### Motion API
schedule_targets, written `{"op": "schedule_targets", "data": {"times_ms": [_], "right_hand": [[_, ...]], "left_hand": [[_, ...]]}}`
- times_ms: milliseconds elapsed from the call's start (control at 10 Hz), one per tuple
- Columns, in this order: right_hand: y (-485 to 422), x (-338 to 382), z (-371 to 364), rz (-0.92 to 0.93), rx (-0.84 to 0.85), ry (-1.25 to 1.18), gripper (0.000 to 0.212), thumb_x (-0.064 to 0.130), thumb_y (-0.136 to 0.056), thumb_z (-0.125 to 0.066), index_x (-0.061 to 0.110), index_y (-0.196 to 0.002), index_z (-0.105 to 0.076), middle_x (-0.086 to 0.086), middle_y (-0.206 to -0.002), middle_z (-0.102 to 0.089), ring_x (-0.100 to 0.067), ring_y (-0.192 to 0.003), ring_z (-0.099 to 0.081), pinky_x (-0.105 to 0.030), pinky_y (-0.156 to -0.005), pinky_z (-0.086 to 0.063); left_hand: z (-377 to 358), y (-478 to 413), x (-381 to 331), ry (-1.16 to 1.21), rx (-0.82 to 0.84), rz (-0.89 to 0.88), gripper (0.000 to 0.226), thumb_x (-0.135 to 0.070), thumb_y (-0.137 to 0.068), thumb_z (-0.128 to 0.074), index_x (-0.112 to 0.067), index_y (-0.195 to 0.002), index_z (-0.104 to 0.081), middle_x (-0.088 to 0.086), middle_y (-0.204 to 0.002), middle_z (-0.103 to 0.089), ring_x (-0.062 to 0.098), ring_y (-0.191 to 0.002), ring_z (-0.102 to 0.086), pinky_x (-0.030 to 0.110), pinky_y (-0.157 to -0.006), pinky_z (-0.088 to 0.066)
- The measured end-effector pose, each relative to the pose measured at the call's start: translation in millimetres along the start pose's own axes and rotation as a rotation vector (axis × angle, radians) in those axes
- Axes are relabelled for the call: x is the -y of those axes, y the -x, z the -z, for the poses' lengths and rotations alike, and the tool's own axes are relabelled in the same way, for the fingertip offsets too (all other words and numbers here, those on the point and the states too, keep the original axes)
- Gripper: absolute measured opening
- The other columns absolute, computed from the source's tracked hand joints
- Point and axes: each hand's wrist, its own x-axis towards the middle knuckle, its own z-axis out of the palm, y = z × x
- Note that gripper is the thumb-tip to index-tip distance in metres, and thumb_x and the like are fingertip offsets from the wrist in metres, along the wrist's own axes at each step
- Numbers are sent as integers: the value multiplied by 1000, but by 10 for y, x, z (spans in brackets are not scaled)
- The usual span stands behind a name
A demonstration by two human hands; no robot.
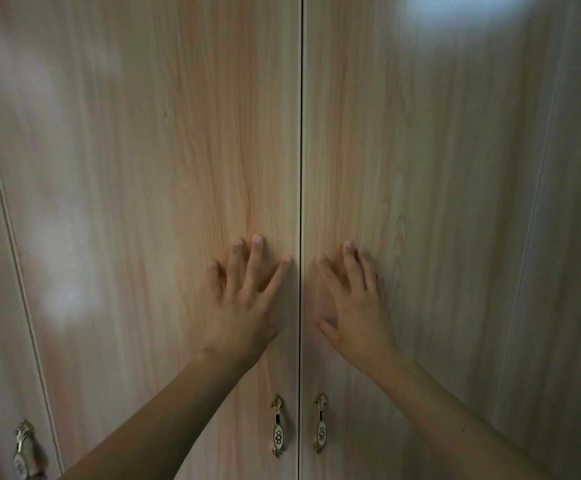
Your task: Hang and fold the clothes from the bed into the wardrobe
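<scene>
1. The wardrobe (455, 168) fills the view, both doors closed.
2. The left hand (244, 306) presses flat, fingers spread, on the left door (160, 150).
3. The right hand (354, 306) does the same on the right door (438, 271).

A home bedroom, by the closed wood-grain wardrobe doors (178, 168) with ornate brass handles (277, 426)

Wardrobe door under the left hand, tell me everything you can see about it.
The door is a tall flat panel with a pale wood-grain look. It looks shut, its edge meeting the neighbouring door at a thin dark seam. An ornate gold handle sits low by that edge. The left hand rests flat on it, fingers spread.
</scene>
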Motion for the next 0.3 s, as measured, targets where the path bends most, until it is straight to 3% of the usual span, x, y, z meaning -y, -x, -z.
{"op": "schedule_targets", "data": {"times_ms": [100,200,300], "right_hand": [[7,-38,167,19,41,-117,92,42,-90,-65,32,-157,-3,-1,-164,20,-23,-151,16,-47,-121,-23],[117,-6,374,7,27,-243,79,41,-94,-61,25,-156,-15,0,-165,-3,-20,-152,-5,-40,-119,-25],[236,25,523,-52,34,-282,70,50,-96,-52,21,-154,-25,0,-159,-24,-23,-146,-23,-42,-114,-32]], "left_hand": [[65,16,21,54,46,6,104,-78,-73,-60,-34,-157,-17,12,-167,8,41,-152,4,74,-108,-24],[176,89,30,194,122,68,85,-78,-86,-37,-38,-156,-9,-2,-166,21,30,-153,14,66,-113,-23],[282,209,72,463,204,130,82,-77,-89,-18,-34,-158,-10,-8,-167,13,21,-153,13,49,-124,-13]]}}
